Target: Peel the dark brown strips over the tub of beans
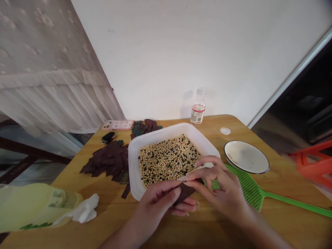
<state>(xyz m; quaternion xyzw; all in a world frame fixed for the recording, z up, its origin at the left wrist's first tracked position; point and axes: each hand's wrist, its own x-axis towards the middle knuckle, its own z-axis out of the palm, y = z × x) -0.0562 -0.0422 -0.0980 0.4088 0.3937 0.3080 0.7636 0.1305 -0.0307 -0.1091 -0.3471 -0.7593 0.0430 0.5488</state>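
Observation:
Between my hands is a small dark brown flat piece (pixel 184 193), perhaps cloth or leather, held over the near edge of a white plastic tub (pixel 132 162). My left hand (pixel 153 204) grips it, with the thumb on top and fingers underneath. The fingertips of my right hand (pixel 225 183) pinch its upper edge; whether something tiny is there too, I cannot tell. Small round pale beads or beans (pixel 166 159), mixed with black ones, fill the tub's bottom. Left of the tub lies a pile of similar dark brown pieces (pixel 110 160).
Right of the tub are a green fly swatter (pixel 249 190), a white dish (pixel 246 155), a white lid (pixel 225 131) and a clear bottle (pixel 197 112). A phone (pixel 118 125), dark key fob (pixel 107 137) and green and brown scraps (pixel 144 128) lie behind. A yellowish bottle (pixel 33 207) and tissue (pixel 84 209) are near left.

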